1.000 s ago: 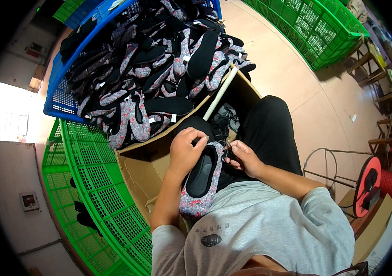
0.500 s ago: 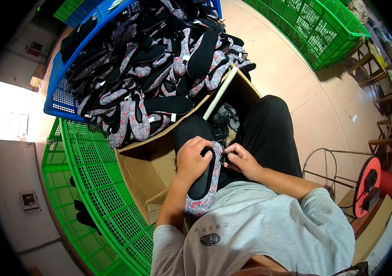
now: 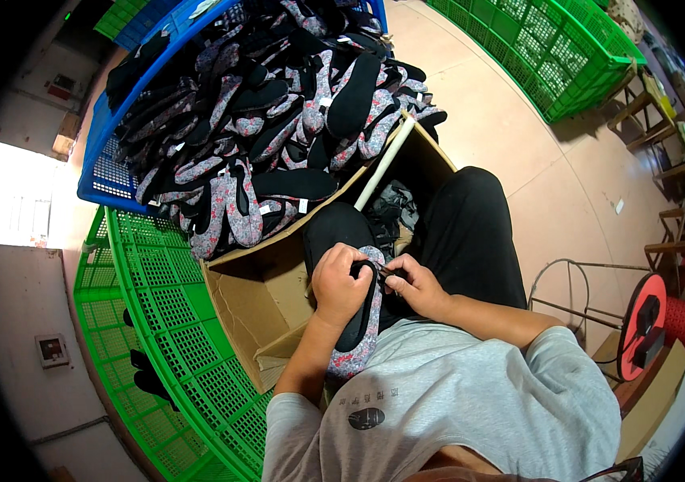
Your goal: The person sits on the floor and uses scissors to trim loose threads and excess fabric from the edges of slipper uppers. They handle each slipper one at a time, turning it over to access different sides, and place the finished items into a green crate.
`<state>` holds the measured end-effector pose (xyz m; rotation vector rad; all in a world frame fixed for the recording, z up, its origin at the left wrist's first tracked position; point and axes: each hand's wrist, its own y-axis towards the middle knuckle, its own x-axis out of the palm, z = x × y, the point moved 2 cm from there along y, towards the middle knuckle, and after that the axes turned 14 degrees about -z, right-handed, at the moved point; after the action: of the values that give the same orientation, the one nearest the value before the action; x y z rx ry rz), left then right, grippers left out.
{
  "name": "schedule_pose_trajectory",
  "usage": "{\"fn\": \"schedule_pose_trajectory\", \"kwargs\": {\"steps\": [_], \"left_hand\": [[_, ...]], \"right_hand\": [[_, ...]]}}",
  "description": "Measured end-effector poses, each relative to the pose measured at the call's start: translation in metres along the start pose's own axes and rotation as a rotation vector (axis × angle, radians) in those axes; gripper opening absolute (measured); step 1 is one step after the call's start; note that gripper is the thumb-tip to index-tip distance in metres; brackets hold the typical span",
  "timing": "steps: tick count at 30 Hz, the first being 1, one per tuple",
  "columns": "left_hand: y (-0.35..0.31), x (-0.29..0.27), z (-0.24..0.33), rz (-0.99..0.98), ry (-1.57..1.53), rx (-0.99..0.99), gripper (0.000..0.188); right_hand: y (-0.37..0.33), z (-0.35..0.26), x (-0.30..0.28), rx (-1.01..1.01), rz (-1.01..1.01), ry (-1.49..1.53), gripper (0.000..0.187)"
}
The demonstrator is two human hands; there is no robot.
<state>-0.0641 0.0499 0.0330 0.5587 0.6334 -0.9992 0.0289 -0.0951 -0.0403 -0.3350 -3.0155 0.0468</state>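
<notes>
A floral grey-and-pink fabric shoe [image 3: 356, 363] with a black lining lies lengthwise over my lap. My left hand [image 3: 340, 283] is closed on its far part, thumb bent over the rim of the opening. Close beside it, my right hand [image 3: 415, 287] is pinched at the shoe's right edge, fingertips almost meeting the left thumb. Something small and dark shows at the right fingertips; its kind I cannot make out. Beyond my knees, many similar shoes [image 3: 238, 197] are heaped up, some with black soles turned up.
The heap fills a blue crate [image 3: 106, 177] and spills toward an open cardboard box [image 3: 238, 321] crossed by a pale rod [image 3: 385, 163]. Green crates [image 3: 174, 321] stand at my left, another green crate [image 3: 555, 60] at far right. A wire frame with a red disc [image 3: 644, 328] stands right.
My right hand has moved left and slightly up, from beside the shoe onto its opening's edge. The left hand keeps its hold, and the shoe has shifted only a little.
</notes>
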Motion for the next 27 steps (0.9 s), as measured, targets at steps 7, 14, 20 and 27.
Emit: {"fn": "schedule_pose_trajectory", "kwargs": {"steps": [7,14,20,27], "left_hand": [[0.0,0.0,0.007,0.011,0.085,0.021,0.013],[-0.001,0.001,0.008,0.017,0.142,0.037,0.013],[0.0,0.004,0.008,0.021,0.18,0.061,0.011],[0.001,0.003,0.011,0.015,0.183,0.068,0.011]], "right_hand": [[0.002,-0.011,0.006,0.004,0.039,-0.068,0.02],[0.001,-0.011,0.012,0.024,0.045,0.067,0.015],[0.001,-0.013,0.013,0.059,0.066,0.095,0.014],[0.001,-0.012,0.012,0.057,0.076,0.091,0.013]]}}
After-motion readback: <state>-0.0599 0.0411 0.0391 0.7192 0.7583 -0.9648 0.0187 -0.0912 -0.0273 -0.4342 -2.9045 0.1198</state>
